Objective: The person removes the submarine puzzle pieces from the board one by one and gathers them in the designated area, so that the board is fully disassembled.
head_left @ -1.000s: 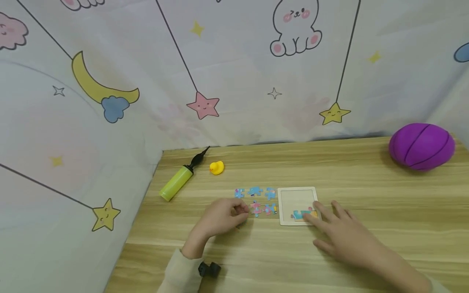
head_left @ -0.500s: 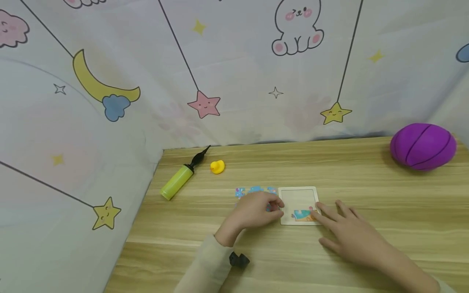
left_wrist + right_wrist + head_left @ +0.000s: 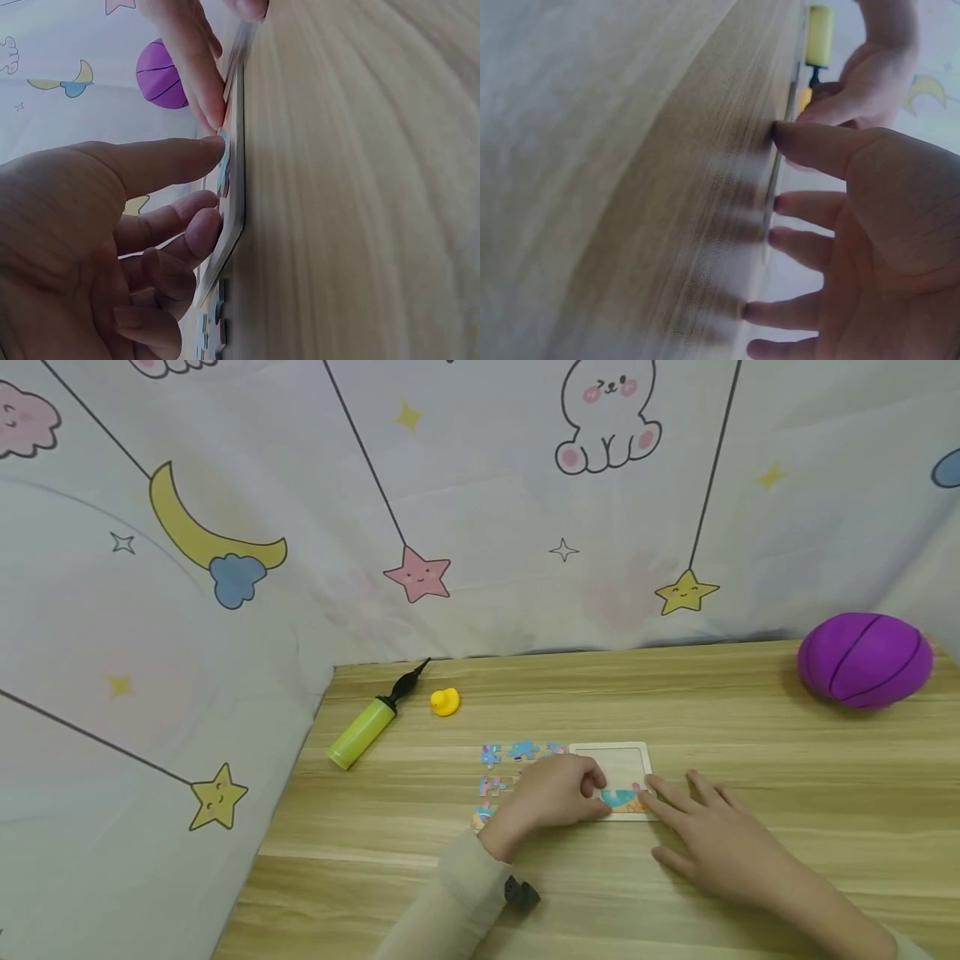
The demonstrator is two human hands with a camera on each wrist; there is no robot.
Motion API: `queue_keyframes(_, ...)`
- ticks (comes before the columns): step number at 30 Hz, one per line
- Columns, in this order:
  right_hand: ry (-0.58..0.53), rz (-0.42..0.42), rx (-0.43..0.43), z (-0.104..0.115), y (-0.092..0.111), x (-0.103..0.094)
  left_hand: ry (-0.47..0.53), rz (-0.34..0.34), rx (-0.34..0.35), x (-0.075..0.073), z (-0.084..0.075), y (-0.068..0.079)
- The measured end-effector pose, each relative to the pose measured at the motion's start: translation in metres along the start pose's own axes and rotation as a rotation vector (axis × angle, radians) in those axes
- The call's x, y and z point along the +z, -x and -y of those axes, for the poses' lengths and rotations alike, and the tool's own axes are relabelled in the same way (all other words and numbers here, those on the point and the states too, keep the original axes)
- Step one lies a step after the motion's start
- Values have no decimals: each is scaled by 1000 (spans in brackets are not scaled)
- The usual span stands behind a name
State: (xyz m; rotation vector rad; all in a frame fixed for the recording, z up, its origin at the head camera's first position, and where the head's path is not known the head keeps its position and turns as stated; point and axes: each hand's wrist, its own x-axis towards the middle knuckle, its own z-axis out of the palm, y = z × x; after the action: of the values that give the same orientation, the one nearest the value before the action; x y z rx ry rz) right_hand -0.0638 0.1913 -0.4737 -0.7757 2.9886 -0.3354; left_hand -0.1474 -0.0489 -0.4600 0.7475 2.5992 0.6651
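Observation:
A square wooden puzzle tray lies flat, with joined teal and orange puzzle pieces along its lower edge. My left hand is over the tray's left side. Its thumb and curled fingers pinch the left end of the teal piece, whose outer knob is hidden in the head view. My right hand rests with spread fingers at the tray's right rim, the index fingertip touching the orange piece. Loose pieces, such as a blue one and a pink one, lie left of the tray, partly covered by my left hand.
A green hand pump and a yellow rubber duck lie at the back left of the wooden table. At the back right sits a purple ball. Behind the table hangs a printed cloth.
From the loose pieces my left hand has moved right to the tray, uncovering pieces at the far left. My right hand has shifted only slightly.

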Motion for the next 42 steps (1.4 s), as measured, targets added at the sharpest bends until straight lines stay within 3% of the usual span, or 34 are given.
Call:
queue_keyframes(12,20,-7,-6,2,0,0,-55,-15,-30,5,-6,-1)
queue_keyframes(28,22,-11,-6,3,0,0,-68,-64,1,7,-8,2)
queue_keyframes(37,40,-26,-10,2,0,1,9,-96,34,6,-4,2)
queue_keyframes(42,41,-21,-8,3,0,1,112,-87,46,5,2,2)
